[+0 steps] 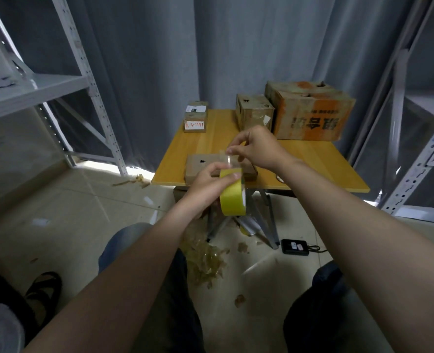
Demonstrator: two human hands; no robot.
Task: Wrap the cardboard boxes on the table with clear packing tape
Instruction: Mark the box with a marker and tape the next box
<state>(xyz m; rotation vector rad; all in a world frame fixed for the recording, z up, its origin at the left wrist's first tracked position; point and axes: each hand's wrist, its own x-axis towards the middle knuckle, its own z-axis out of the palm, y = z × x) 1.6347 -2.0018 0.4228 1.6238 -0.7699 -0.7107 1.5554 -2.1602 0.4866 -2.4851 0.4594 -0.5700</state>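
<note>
The left hand (205,184) is closed around a roll of packing tape (232,193) with a yellow-looking outer face, thumb lying across the top of the roll and fingers curled behind it, out of sight. The right hand (258,149) is pinched nearly shut just above it, thumb and forefinger tips gripping the free end of tape (227,157), a short clear strip drawn up from the roll; the other fingers are folded in.

The strip is almost transparent and blurred, so its edges are hard to trace. The far side of the roll and its core are hidden by the left hand.

Both hands hang over the near edge of a small wooden table (312,161). Directly behind and below them lies a flat cardboard box (200,165), partly covered by the hands and roll; neither hand touches it as far as can be seen. Further back stand a small labelled box (195,119) at the left, a medium box (254,112) near the middle, and a large orange-printed box (312,115) at the right, the last two touching.

Under the table, crumpled tape scraps (205,261) litter the tiled floor, beside a black device (294,247) with a cable. Grey metal shelving (32,87) stands at both sides before a grey curtain.
</note>
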